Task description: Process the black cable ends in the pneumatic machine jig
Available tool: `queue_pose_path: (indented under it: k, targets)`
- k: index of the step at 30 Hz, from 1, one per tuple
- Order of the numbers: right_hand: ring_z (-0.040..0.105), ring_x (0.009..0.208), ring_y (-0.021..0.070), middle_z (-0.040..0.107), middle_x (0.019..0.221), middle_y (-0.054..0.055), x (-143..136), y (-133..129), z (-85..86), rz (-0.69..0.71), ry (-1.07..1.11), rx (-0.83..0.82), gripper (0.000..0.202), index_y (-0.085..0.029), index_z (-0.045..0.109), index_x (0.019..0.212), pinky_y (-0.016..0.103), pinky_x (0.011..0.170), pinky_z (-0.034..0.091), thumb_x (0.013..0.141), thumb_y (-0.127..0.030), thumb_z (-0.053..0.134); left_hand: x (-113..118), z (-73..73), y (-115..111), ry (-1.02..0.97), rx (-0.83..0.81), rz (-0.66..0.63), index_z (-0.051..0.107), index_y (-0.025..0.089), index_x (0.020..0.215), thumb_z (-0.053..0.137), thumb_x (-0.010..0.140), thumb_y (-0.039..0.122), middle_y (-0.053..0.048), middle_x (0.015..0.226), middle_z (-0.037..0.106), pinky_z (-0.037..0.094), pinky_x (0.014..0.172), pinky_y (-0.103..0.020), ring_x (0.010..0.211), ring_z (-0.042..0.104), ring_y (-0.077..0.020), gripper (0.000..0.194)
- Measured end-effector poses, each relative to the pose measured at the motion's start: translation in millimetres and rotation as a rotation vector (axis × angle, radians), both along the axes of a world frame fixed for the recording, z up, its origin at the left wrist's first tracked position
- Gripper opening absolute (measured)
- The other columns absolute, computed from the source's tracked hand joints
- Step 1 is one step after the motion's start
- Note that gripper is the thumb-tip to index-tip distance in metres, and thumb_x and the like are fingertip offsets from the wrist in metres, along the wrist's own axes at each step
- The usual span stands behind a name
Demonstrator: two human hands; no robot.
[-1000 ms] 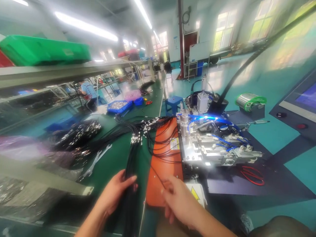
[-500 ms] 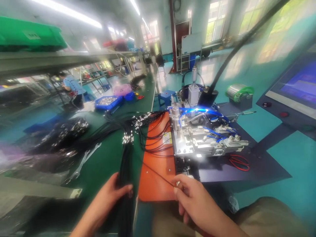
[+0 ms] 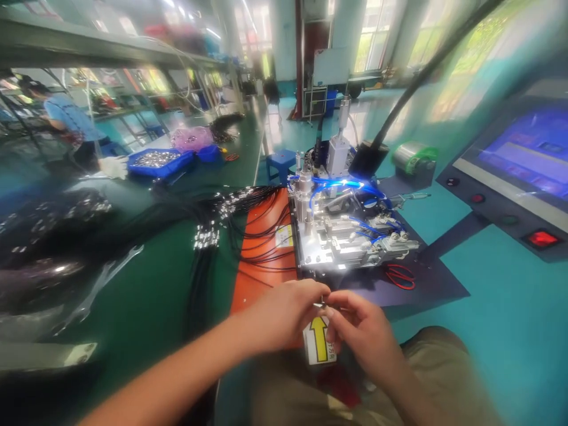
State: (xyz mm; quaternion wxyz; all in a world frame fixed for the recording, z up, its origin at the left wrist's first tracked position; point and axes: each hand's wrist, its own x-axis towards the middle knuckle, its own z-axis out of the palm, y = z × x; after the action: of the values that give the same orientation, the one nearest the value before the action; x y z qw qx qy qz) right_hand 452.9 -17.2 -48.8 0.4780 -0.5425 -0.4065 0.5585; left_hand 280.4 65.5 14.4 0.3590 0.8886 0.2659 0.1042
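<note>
My left hand (image 3: 284, 313) and my right hand (image 3: 361, 328) meet fingertip to fingertip over the near end of the orange plate (image 3: 261, 220). Both are closed in a pinch around the end of a thin black cable (image 3: 255, 279), where a small shiny metal bit shows. The cable passes behind my left hand, and the fingers partly hide its end. To the left lies a thick bundle of black cables (image 3: 202, 278) with silvery ends (image 3: 206, 235). Just beyond my hands stands a metal machine (image 3: 337, 242) with blue air tubes. A yellow arrow label (image 3: 318, 340) shows below my fingers.
Two wrenches (image 3: 100, 287) lie on the green table (image 3: 146, 307). A blue tray (image 3: 160, 164) of small metal parts sits farther back. Right of the machine are red-handled tools (image 3: 402, 276), a wire spool (image 3: 415, 157) and a control screen (image 3: 528, 154). A person in blue (image 3: 73, 118) stands far left.
My left hand has left the cable bundle and moved right to join my right hand. The right hand keeps its pinch on the thin cable. The view has swung slightly right and down.
</note>
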Motion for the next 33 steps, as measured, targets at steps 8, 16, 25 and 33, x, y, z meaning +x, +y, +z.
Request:
queue_pose_path:
  k: [8, 16, 25, 33]
  targets:
    - [0.059, 0.055, 0.0121, 0.063, 0.081, 0.001, 12.1, 1.6, -6.1, -0.095, 0.008, 0.005, 0.03, -0.016, 0.061, 0.101, 0.019, 0.041, 0.042, 0.081, -0.034, 0.072, 0.5, -26.1, 7.9, -0.139, -0.086, 0.139, 0.069, 0.022, 0.1, 0.049, 0.096, 0.024, -0.004, 0.09, 0.06, 0.044, 0.07, -0.024, 0.083, 0.058, -0.0154, 0.02]
    - [0.055, 0.06, 0.0108, 0.063, 0.077, -0.001, 21.9, 6.1, 0.4, -0.006, -0.077, 0.044, 0.026, -0.017, 0.066, 0.105, 0.019, 0.049, 0.042, 0.085, -0.033, 0.07, 1.8, -43.6, 3.0, -0.207, -0.161, 0.236, 0.071, 0.02, 0.097, 0.051, 0.095, 0.026, -0.005, 0.086, 0.061, 0.045, 0.072, -0.026, 0.082, 0.058, -0.0162, 0.02]
    - [0.055, 0.06, 0.0121, 0.064, 0.072, 0.0, 25.5, 12.2, 8.4, 0.061, -0.154, 0.087, 0.02, -0.018, 0.071, 0.103, 0.021, 0.055, 0.044, 0.092, -0.032, 0.062, 0.5, -51.2, 2.1, -0.274, -0.168, 0.252, 0.072, 0.021, 0.098, 0.051, 0.096, 0.029, -0.006, 0.087, 0.06, 0.045, 0.071, -0.026, 0.081, 0.057, -0.0159, 0.022]
    - [0.055, 0.059, 0.0122, 0.064, 0.071, 0.001, 23.9, 14.9, 8.1, 0.042, -0.152, 0.1, 0.02, -0.017, 0.072, 0.098, 0.022, 0.054, 0.044, 0.09, -0.034, 0.064, 0.1, -52.9, 2.7, -0.268, -0.141, 0.25, 0.071, 0.021, 0.099, 0.051, 0.096, 0.029, -0.005, 0.088, 0.06, 0.046, 0.073, -0.026, 0.082, 0.057, -0.016, 0.022]
